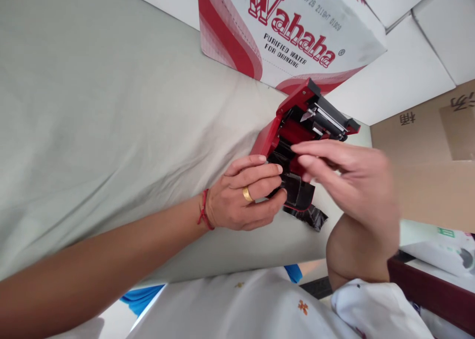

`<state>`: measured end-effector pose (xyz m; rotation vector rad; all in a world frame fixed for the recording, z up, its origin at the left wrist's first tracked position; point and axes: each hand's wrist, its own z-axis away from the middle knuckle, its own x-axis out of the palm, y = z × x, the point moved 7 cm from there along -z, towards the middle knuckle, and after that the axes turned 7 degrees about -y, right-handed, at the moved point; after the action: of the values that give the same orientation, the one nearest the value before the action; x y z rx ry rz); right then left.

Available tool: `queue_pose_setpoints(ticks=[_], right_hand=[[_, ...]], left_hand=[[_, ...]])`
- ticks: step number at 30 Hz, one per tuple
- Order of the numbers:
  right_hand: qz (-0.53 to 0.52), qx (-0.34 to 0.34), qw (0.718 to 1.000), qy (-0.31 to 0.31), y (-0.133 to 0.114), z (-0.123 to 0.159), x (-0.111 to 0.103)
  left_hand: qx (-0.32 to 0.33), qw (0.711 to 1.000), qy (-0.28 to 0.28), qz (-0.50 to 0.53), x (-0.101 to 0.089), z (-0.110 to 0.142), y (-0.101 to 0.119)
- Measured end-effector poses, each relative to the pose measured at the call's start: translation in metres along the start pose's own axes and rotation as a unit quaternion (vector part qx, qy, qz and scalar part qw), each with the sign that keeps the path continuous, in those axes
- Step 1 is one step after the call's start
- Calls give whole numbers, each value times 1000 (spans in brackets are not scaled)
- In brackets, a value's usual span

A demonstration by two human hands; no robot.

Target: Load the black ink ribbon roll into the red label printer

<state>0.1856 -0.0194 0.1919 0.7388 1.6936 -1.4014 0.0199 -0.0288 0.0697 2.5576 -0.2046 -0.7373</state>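
Starting far left, it's mostly pale grey-green cloth (104, 106) with some wrinkles. Then the left hand (239, 203), gold ring (247, 194) on and red cord bracelet (205, 210) at the wrist, holding the near left edge of a red-and-black plastic device (297, 131). Thumb's hidden, so no idea how tight. The device sits on the cloth, just in front of a white-and-red printed water carton (293, 32). A crumpled black plastic piece (316, 218) pokes out by its near end; can't tell if it's attached.

As for progress, I'd say midway: the device is already opened up, roller (328, 121) showing, and it's not closed yet. Right hand (356, 180) is blurry, thumb and fingertips close together over the insides; can't tell if they're pinching anything. Far right, a plain brown cardboard box (419, 185).
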Motion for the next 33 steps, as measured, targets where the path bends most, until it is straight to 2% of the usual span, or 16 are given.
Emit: queue_pose_setpoints(ticks=[2, 3, 4, 5, 7, 10, 13, 17, 20, 22, 23, 25, 27, 28, 33], right_hand=[[-1, 17, 988, 154, 1, 11, -28], [29, 16, 976, 216, 3, 14, -37], [70, 8, 966, 247, 6, 14, -42], [109, -1, 964, 241, 11, 10, -41], [148, -13, 973, 175, 26, -1, -30], [134, -31, 982, 128, 34, 1, -18], [125, -39, 983, 132, 22, 22, -12], [144, -46, 982, 117, 7, 50, 3], [160, -66, 982, 73, 3, 58, 20], [169, -80, 981, 61, 1, 58, 27], [168, -82, 980, 64, 1, 58, 28], [158, -73, 982, 76, 1, 56, 28], [146, -64, 984, 81, 1, 54, 26], [142, -62, 985, 81, 1, 53, 26], [130, -59, 986, 84, 1, 53, 25]], left_hand=[[-3, 1000, 7, 12, 1, 1, -2], [-3, 1000, 15, 20, 1, 2, -2], [-6, 999, 21, 27, 2, 3, -3], [-15, 999, 19, 32, 3, 4, -5], [-36, 999, 4, 31, 7, 5, -9], [-36, 999, 10, 34, 6, 7, -10], [-13, 999, 39, 27, 1, 7, -7], [23, 997, 49, -58, -2, 5, 0], [83, 983, 88, -139, -5, 7, 10], [92, 979, 94, -154, -6, 8, 11], [70, 984, 87, -141, -6, 8, 7], [-15, 994, 67, -86, -7, 8, -8], [-102, 993, 49, -28, -9, 9, -24], [-120, 992, 42, -8, -11, 9, -29], [-98, 994, 23, 35, -21, -5, -26]])
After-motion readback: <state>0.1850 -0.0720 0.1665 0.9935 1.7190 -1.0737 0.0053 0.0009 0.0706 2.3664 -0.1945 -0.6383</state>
